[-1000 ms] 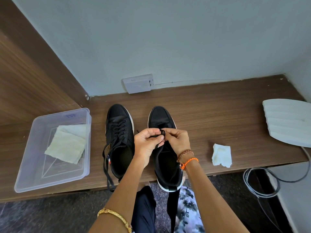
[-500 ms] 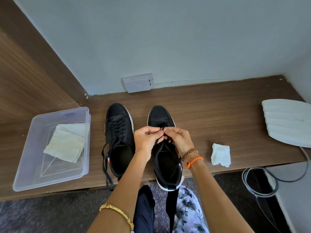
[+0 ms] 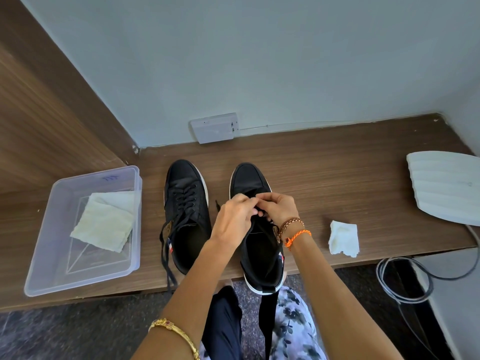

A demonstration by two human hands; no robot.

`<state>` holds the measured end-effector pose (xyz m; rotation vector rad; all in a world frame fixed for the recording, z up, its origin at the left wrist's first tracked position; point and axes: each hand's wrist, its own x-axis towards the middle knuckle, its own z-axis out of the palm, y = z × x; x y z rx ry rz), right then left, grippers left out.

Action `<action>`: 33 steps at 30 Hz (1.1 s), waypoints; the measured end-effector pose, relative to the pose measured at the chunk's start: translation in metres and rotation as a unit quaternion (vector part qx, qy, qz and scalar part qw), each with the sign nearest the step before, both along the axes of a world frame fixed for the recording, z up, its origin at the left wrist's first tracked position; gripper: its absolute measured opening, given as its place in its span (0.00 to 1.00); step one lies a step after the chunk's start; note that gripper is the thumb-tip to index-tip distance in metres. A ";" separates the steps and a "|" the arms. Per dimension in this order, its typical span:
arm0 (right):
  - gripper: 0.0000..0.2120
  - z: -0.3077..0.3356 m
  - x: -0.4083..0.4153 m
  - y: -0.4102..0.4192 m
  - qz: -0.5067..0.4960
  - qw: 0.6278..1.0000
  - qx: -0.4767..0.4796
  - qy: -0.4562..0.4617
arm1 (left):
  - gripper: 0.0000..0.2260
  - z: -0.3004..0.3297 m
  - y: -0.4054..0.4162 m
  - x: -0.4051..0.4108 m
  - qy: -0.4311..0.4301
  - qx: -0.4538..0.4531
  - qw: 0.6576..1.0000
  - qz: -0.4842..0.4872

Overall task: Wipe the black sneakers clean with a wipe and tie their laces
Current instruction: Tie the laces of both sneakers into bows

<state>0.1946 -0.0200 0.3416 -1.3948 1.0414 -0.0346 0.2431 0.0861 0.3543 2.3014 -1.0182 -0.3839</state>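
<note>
We see bench [image 3: 337, 178]: wood grain, matt brown. Sneakers, left one [image 3: 187, 216] and right one [image 3: 259, 255]: black, matt cloth-like upper, white smooth sole edge. Laces [image 3: 166, 250]: black woven cord. Box [image 3: 52, 255]: clear plastic, slightly glossy. Wipe [image 3: 342, 239]: white, crumpled, soft paper-like. Bangle [image 3: 176, 333]: shiny gold metal.

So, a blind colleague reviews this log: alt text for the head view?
Both hands, left hand and right hand, pinch the laces of the right black sneaker on a wooden shelf. The left sneaker sits beside it, laces loose.
</note>
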 end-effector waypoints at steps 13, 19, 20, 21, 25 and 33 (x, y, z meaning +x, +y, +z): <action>0.20 -0.006 -0.012 -0.002 0.103 0.976 -0.129 -0.145 | 0.11 0.020 -0.007 0.021 0.378 0.077 0.915 0.121; 0.13 -0.016 -0.016 0.011 0.096 0.968 -0.143 -0.181 | 0.12 0.014 -0.005 0.024 0.538 0.013 0.806 0.249; 0.14 -0.016 -0.019 0.011 0.100 0.965 -0.147 -0.192 | 0.11 0.012 -0.004 0.024 0.540 0.009 0.801 0.258; 0.15 -0.016 -0.021 0.011 0.101 0.962 -0.156 -0.201 | 0.10 0.012 -0.004 0.025 0.541 0.009 0.799 0.262; 0.07 -0.018 -0.021 0.012 0.036 0.957 -0.225 -0.181 | 0.02 0.010 -0.004 0.024 0.546 0.013 0.794 0.266; 0.03 -0.017 -0.021 0.021 -0.091 0.963 -0.241 -0.080 | 0.04 0.000 0.000 0.018 0.467 -0.133 0.786 0.382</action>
